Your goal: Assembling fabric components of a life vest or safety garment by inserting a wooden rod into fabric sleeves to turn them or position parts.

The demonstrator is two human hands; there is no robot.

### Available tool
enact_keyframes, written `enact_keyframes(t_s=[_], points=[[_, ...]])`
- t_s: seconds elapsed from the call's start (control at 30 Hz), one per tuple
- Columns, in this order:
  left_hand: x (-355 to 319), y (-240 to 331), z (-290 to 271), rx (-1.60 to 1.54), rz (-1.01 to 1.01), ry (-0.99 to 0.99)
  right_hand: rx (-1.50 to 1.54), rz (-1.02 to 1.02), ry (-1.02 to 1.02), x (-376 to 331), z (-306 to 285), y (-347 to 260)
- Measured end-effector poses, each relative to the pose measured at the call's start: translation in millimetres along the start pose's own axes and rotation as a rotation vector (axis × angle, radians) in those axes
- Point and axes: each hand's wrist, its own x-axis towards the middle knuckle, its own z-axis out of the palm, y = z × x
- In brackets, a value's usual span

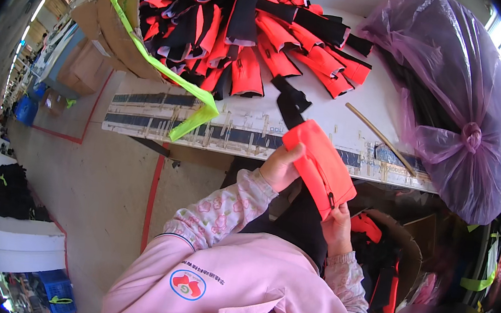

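Neon-orange padded fabric piece with black strap [321, 164] is mid-handling at the white worktop's [384, 103] near edge — left hand [280, 168] grips its side, right hand [336, 228] pinches its lower end. Orange-and-black fabric pile [254, 31] lies beyond — finished or pending, can't tell.

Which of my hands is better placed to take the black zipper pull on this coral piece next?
Probably your right hand: it holds the coral piece by its lower end, close beside the black zipper pull. Your left hand holds it farther up, away from the pull.
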Motion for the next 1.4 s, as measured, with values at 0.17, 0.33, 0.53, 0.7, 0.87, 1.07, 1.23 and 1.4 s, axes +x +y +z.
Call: enact_keyframes(t_s=[0.17, 0.33, 0.53, 0.7, 0.87, 1.07, 1.23, 1.4], points=[[0.9, -23.6, 7.6, 0.409, 0.215, 0.087, 0.008, 0.053, 0.052, -5.7, -17.3, 12.0], [-2.0, -27.1, 10.2, 0.384, 0.187, 0.150, 0.002, 0.077, 0.110, -5.6, -35.7, 17.6], [-2.0, 39.7, -7.8, 0.794, -0.501, -0.634, -0.342, -0.365, 0.330, -67.4, -55.8, -118.6], [50.8, 135.6, -77.9, 0.831, 0.294, 0.376, -0.630, -0.428, 0.683, -225.9, -106.6, -266.6], [103.5, 242.0, -75.2, 1.929, 1.133, 0.767, -0.931, -0.067, 0.722, -316.0, -168.4, -315.3], [152.1, 280.0, -62.0, 2.186, 0.349, 0.985, -1.312, 0.055, 0.865, -287.4, -252.5, -254.6], [148.0, 239.4, -48.7, 1.478, 0.474, 0.601, -1.473, 0.029, 0.547, -164.3, -168.7, -207.5], [72.4, 107.6, -9.1, 0.968, 0.410, 0.397, -1.180, -0.105, 0.211, -41.7, -60.8, -160.7]])
